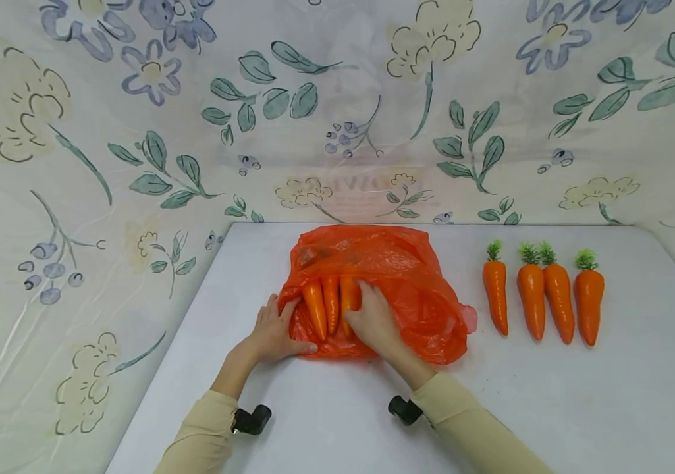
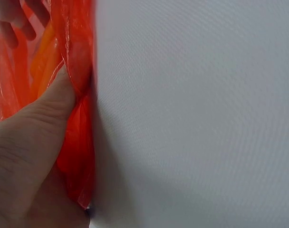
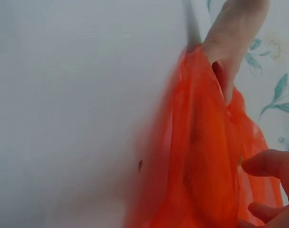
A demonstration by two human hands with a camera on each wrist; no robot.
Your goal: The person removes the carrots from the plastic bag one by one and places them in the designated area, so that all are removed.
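A translucent red plastic bag (image 1: 420,309) lies on the table with its mouth towards me. Three orange carrots (image 1: 315,309) show side by side in the mouth, their upper ends under the film. At the bag's left edge rests my left hand (image 1: 269,332), fingers spread and thumb along the near rim; the left wrist view shows that thumb (image 2: 59,95) against the film. My right hand (image 1: 375,319) is over the rightmost carrot in the bag, its thumb and fingers apart beside it. In the right wrist view, its fingers (image 3: 268,164) are loosely bent above the film.
Several carrots with green tops (image 1: 589,306) stand in a row, tips towards me, on the white table (image 1: 550,401) right of the bag. A flowered cloth (image 1: 337,118) hangs behind and to the sides. Black wrist cameras (image 1: 252,419) sit under both sleeves.
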